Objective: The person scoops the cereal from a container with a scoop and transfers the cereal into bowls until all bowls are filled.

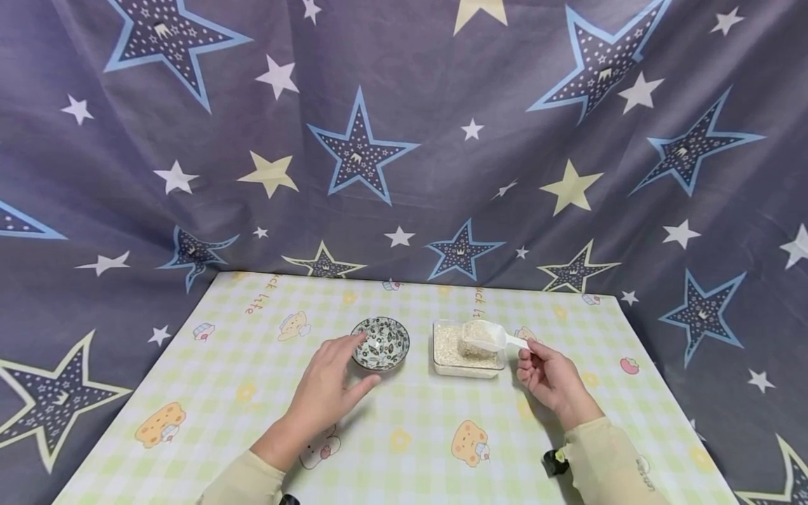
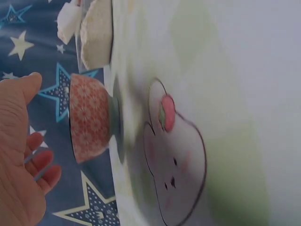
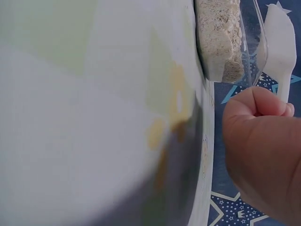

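A small bowl (image 1: pixel 380 344), dark-and-green patterned inside and red-flowered outside in the left wrist view, stands on the table. My left hand (image 1: pixel 331 379) is beside it, fingers spread and thumb apart, with fingertips overlapping the rim in the head view. To the bowl's right sits a clear rectangular container (image 1: pixel 468 372) of pale, flaky grain like oats (image 1: pixel 449 345). Above its right part is a white scoop (image 1: pixel 495 337) with some grain in it. My right hand (image 1: pixel 555 379) pinches the scoop's handle end between thumb and fingers; in the right wrist view the scoop (image 3: pixel 278 42) rises above the container rim.
A green-and-white checked cloth with cartoon prints (image 1: pixel 404 435) covers the table. Behind it and at both sides hangs a dark curtain with stars (image 1: pixel 442 161). Black wrist devices (image 1: pixel 554 463) show near the sleeves.
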A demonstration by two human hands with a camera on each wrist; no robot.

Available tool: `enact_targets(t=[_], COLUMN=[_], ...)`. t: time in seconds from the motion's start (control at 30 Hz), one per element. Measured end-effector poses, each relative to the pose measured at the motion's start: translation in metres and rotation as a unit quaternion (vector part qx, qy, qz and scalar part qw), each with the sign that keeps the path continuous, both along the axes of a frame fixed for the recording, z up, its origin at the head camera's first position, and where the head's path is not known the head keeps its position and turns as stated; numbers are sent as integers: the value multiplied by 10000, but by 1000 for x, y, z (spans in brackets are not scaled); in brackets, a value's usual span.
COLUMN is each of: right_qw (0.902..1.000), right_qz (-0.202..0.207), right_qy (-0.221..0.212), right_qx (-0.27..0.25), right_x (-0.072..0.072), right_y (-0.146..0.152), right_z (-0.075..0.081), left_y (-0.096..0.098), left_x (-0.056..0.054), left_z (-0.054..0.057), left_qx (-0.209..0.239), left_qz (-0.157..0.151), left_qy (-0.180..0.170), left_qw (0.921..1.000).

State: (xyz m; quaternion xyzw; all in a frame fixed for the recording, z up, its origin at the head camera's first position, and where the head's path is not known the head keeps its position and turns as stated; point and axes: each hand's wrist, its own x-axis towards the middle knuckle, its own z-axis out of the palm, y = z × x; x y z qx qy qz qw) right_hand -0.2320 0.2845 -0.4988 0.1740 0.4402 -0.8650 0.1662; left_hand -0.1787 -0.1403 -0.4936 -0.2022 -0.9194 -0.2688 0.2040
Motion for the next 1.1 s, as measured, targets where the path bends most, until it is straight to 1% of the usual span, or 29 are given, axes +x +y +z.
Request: enact_targets(t=[0.1,0.23,0.33,0.43,0.7,0.93,1.1], right_qw=[10000,9999,9998,9995,9965,9957,9956], right_qz=[-5,-14,-12,8,233,277,275], right_qy=[7,41,109,249,722,868,862], right_qx=[27,98,154,210,340,193,240], right_x=[0,-1,-1,-1,1,1,1], right_y=[0,-1,-2,-4,-18,-37,-51], right_z=[2,4,6,10,26,36,43], left_y=[-5,-11,-14,-16,-18,-21,-23], left_x=[-5,-10,-11,-12,-17,-19,-21], left_z=[-4,-8,-9,-10,-14,-18,-21], left_qx=[22,71,134,166,185,295,319], left_qz=[139,280,332,349,437,450,489], left_qy=[-70,-312,-520,-641,-795,-913,-1029], left_qw=[9999,9991,9980,9972,9957,9944,9930])
